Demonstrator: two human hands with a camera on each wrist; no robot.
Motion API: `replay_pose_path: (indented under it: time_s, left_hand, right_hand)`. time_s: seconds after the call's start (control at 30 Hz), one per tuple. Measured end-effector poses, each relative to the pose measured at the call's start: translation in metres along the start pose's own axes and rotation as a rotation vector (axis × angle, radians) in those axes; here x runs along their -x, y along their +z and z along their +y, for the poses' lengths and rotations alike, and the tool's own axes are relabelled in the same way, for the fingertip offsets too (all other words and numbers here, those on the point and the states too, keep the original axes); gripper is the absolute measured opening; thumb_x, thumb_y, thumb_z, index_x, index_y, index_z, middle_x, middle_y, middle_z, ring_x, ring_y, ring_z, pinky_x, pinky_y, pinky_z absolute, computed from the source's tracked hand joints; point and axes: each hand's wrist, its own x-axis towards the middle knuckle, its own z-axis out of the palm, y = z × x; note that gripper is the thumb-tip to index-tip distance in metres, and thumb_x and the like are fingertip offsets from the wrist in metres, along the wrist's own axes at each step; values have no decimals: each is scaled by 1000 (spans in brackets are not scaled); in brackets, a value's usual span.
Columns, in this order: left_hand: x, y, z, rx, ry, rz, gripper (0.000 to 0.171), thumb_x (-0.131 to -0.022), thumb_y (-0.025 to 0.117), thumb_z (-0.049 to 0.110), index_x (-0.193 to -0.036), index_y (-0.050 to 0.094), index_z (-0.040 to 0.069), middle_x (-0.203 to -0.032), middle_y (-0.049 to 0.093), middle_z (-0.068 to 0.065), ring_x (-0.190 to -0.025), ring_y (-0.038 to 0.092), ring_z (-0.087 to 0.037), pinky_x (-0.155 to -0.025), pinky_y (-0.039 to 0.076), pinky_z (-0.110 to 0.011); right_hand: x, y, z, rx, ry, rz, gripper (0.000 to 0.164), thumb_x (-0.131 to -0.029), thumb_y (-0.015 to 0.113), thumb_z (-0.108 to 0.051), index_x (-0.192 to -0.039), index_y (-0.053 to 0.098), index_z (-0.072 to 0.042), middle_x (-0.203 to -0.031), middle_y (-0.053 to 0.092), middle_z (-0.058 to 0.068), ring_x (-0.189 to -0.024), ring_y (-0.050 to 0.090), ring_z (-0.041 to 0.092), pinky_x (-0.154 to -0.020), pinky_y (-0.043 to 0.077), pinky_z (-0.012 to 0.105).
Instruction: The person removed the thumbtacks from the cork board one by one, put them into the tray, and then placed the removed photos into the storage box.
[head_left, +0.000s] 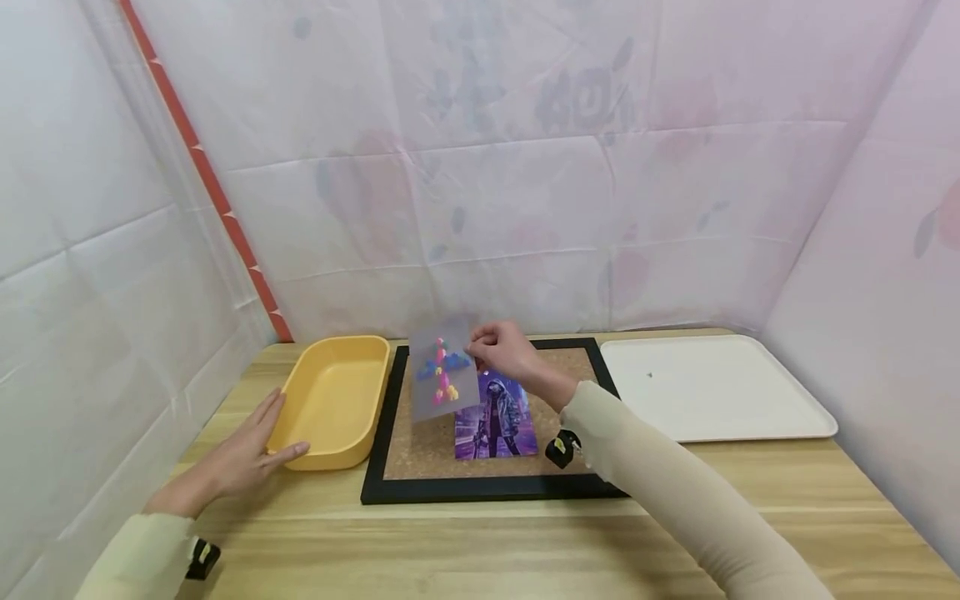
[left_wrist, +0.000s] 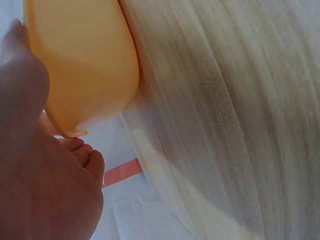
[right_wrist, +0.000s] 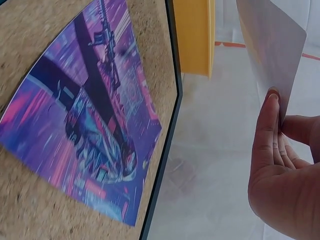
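Above the corkboard (head_left: 429, 454), right fingers (head_left: 487, 332) pinch card (head_left: 442, 371); left fingers (head_left: 266, 415), relaxed, touch yellow tray (head_left: 336, 402).

The bin (head_left: 335, 400) looks smooth plastic, the board (head_left: 423, 457) rough cork.

No text was legible. Faint grey, character-like shapes (head_left: 589, 98) stood on the upper part of the pale rear sheet (head_left: 517, 200), too blurred to be deciphered. The black left-wrist device (head_left: 201, 567) and the black right-wrist device (head_left: 557, 455), seen in the head view, each bore a small yellow patch (head_left: 561, 445), on which any print was too small to read.
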Motion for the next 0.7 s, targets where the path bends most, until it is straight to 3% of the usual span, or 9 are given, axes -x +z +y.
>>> replay_pose_path:
  time_s: [0.23, 0.47, 0.7]
  left_hand:
    - [0, 0, -1, 32, -21, -37, 110, -96, 70, 46, -156, 3, -18, -162, 0, -40, -144, 16, -63, -110, 23, -75]
    - [0, 0, -1, 38, -24, -60, 112, -96, 70, 46, -157, -1, -15, -164, -2, -37, -145, 16, -62, -110, 23, -75]
    - [-2, 2, 1, 55, -25, -82, 112, -96, 70, 45, -156, -3, -15, -164, -6, -37, -146, 10, -61, -112, 19, -75]
  right_hand:
    - [-7, 15, -5, -6, -13, -1, 25, -103, 61, -9, -123, 65, 5, -94, 74, 14, -74, 68, 20, -74, 60, 35]
    - [-16, 28, -4, -70, -34, 5, 18, -102, 62, -4, -115, 67, 6, -91, 74, 15, -69, 66, 18, -77, 62, 41]
    - [-20, 35, -5, -77, -34, 1, 19, -101, 62, -5, -116, 65, 7, -94, 74, 17, -72, 69, 24, -72, 62, 35]
